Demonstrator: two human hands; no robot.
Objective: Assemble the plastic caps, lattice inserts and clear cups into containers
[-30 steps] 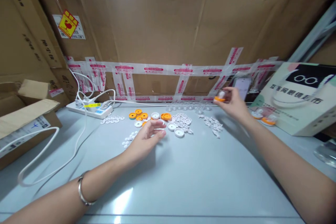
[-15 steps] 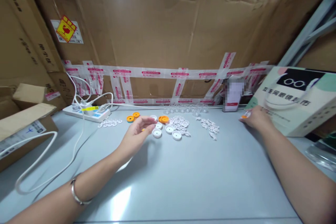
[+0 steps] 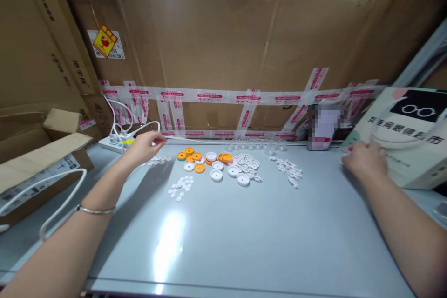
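My left hand [image 3: 145,145] hovers over the far left of the table, fingers curled together; whether anything is in them is hidden. Just below it lie small clear discs [image 3: 159,161]. At the right, my right hand [image 3: 365,160] is closed beside the paper bag [image 3: 394,137], with a bit of something small and pale at its fingertips. Between the hands are orange round caps [image 3: 199,168], white round caps [image 3: 216,175] and a heap of small white openwork parts [image 3: 247,164]. Small white discs [image 3: 186,181] are scattered nearer to me.
Clear domed pieces [image 3: 256,144] line the back edge, near a phone [image 3: 323,128] propped upright. More white parts [image 3: 289,169] lie right of the heap. A power strip [image 3: 110,144] with white cables and an open carton [image 3: 45,167] stand left. Large cardboard [image 3: 223,46] walls off the back.
My left hand has moved left from the caps to above the clear discs, uncovering the white discs. My right hand stays by the bag; the orange at its fingertips no longer shows. The view has shifted.
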